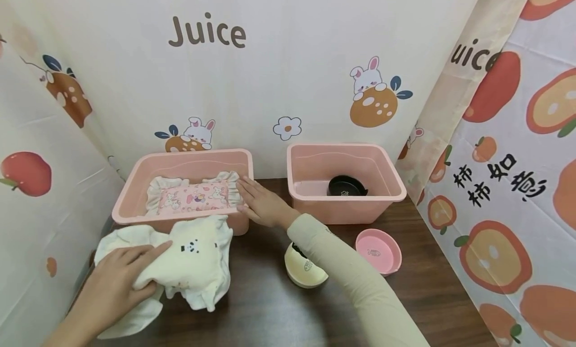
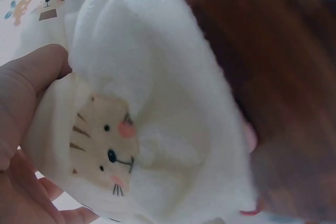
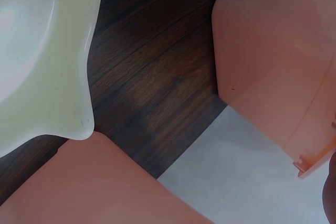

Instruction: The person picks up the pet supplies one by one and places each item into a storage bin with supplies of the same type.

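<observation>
Location: the white pillow point(image 1: 193, 257) is at the left side of the table point(image 1: 261, 297), in front of the left bin point(image 1: 198, 167). In the head view it overlaps the bin's front edge; whether it touches that edge or rests on the table cannot be told.

Hands: the two hands are apart. The left hand point(image 1: 117, 282) grips the pillow by its left part, thumb and fingers on opposite faces. The right hand point(image 1: 261, 202) lies over the right edge of the left bin, fingers extended; whether it bears on the rim cannot be told.

Handling: the pillow is judged light, soft and not fragile. Its fleecy cloth should not slip readily, but loose ends may sag. Take hold of the padded body; the frill alone would give a floppy grip.

Clearances: the pink pillow point(image 1: 195, 196) lies inside the left bin and takes up much of its floor. Bare wood separates the white pillow from the yellow bowl point(image 1: 306, 272), with the pink bowl point(image 1: 380, 252) further right. A narrow gap divides the left bin from the right bin point(image 1: 333, 209), which holds the black bowl point(image 1: 345, 186). The likeliest snag is frill catching on the left bin's front edge.
</observation>
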A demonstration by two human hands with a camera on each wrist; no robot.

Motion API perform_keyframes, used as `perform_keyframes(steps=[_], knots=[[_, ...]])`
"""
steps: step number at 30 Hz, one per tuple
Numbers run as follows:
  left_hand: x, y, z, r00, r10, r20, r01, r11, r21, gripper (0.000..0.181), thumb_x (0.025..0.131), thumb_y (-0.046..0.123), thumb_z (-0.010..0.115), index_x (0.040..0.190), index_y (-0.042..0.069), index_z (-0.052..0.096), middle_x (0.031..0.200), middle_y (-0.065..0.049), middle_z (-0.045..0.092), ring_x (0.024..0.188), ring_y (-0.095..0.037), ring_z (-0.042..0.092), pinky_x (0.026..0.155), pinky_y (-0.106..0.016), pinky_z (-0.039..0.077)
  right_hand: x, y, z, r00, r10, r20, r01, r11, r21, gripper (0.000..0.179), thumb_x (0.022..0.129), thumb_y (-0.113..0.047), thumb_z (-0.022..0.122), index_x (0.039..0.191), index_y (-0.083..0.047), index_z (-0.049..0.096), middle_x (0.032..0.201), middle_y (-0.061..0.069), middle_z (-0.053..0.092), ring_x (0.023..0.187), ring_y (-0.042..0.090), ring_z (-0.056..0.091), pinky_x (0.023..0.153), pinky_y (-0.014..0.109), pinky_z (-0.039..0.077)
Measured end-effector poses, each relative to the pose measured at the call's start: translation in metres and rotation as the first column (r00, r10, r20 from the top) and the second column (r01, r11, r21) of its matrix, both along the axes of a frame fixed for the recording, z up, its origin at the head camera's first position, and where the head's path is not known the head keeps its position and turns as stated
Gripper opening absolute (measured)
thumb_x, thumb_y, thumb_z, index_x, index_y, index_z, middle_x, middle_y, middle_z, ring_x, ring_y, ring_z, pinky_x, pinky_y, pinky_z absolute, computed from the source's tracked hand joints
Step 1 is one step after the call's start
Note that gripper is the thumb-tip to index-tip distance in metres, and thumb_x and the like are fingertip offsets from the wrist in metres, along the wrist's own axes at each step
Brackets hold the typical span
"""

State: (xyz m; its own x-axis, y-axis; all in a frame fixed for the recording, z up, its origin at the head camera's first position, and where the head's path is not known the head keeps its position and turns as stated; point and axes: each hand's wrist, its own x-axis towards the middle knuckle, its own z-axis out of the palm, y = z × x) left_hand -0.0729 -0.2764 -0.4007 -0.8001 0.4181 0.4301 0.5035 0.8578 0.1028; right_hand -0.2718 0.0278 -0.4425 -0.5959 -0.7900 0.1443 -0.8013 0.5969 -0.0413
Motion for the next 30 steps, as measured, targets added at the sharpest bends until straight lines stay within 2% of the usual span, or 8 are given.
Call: perform_keyframes(steps=[5,9,11,12,14,16,19,30], knots=[[-0.017,-0.009,0.021,0.998,-0.019,-0.059,0.02,1.0,0.022,0.082,0.056,0.025,0.076,0.136,0.023,0.056,0.102,-0.011,0.065,0.089,-0.036,0.058,0.078,-0.05,0.04,-0.001,0.001,-0.001,1.0,0.006,-0.008,-0.006,1.0,-0.008,0.066,0.103,-0.04,0.033,0.151,0.001,0.017,0.159,0.016,0.013,0.148,0.025,0.007,0.119,0.03,0.005],[-0.03,-0.014,0.036,0.995,-0.025,-0.093,0.028,0.999,0.032,0.07,0.07,0.044,0.069,0.136,0.023,0.056,0.103,-0.013,0.065,0.089,-0.038,0.058,0.078,-0.052,0.039,-0.001,0.001,-0.001,1.0,0.003,-0.007,-0.003,1.0,0.0,0.066,0.103,-0.041,0.033,0.152,0.001,0.016,0.159,0.016,0.013,0.148,0.027,0.01,0.119,0.03,0.005],[-0.037,-0.016,0.043,0.995,-0.026,-0.099,0.03,0.999,0.039,0.068,0.077,0.056,0.061,0.137,0.024,0.055,0.104,-0.015,0.064,0.09,-0.039,0.057,0.078,-0.053,0.039,-0.001,0.001,-0.001,1.0,-0.004,-0.004,0.004,1.0,-0.002,0.066,0.103,-0.041,0.033,0.152,0.0,0.016,0.159,0.015,0.014,0.148,0.026,0.009,0.119,0.029,0.004],[-0.04,-0.016,0.046,0.995,-0.023,-0.097,0.027,0.999,0.039,0.068,0.077,0.056,0.061,0.137,0.024,0.054,0.105,-0.016,0.064,0.09,-0.04,0.057,0.078,-0.054,0.039,-0.001,0.001,-0.001,1.0,-0.007,-0.004,0.007,1.0,-0.003,0.066,0.103,-0.041,0.033,0.152,0.0,0.016,0.159,0.015,0.014,0.148,0.026,0.008,0.119,0.029,0.004],[-0.047,-0.017,0.052,0.996,-0.019,-0.092,0.022,0.999,0.036,0.071,0.074,0.05,0.069,0.139,0.024,0.053,0.107,-0.017,0.064,0.091,-0.041,0.056,0.079,-0.055,0.039,-0.002,0.002,-0.001,1.0,-0.006,-0.006,0.006,1.0,-0.011,0.066,0.103,-0.041,0.034,0.152,0.0,0.017,0.159,0.015,0.014,0.148,0.026,0.009,0.119,0.029,0.004],[-0.053,-0.017,0.058,0.996,-0.013,-0.087,0.016,1.0,0.026,0.078,0.066,0.035,0.078,0.139,0.024,0.052,0.107,-0.018,0.063,0.091,-0.042,0.056,0.079,-0.056,0.039,-0.002,0.002,-0.002,1.0,-0.001,-0.009,0.001,1.0,-0.017,0.065,0.103,-0.04,0.034,0.151,0.0,0.018,0.159,0.015,0.015,0.148,0.026,0.009,0.119,0.029,0.005],[-0.061,-0.015,0.063,0.997,0.006,-0.07,-0.004,1.0,0.019,0.091,0.056,0.016,0.083,0.141,0.023,0.051,0.109,-0.019,0.063,0.091,-0.042,0.055,0.079,-0.056,0.039,-0.002,0.002,-0.002,1.0,-0.002,-0.015,0.002,1.0,-0.017,0.066,0.103,-0.041,0.034,0.151,0.0,0.017,0.159,0.015,0.015,0.148,0.026,0.009,0.119,0.03,0.006],[-0.092,-0.015,0.07,0.998,0.06,-0.017,-0.059,0.998,0.03,0.082,0.062,0.013,0.084,0.138,0.018,0.053,0.113,-0.021,0.062,0.097,-0.042,0.053,0.084,-0.057,0.039,0.0,0.0,0.001,1.0,-0.004,-0.006,0.004,1.0,-0.003,0.066,0.103,-0.043,0.032,0.152,0.0,0.017,0.159,0.014,0.014,0.148,0.025,0.008,0.119,0.03,0.007]])
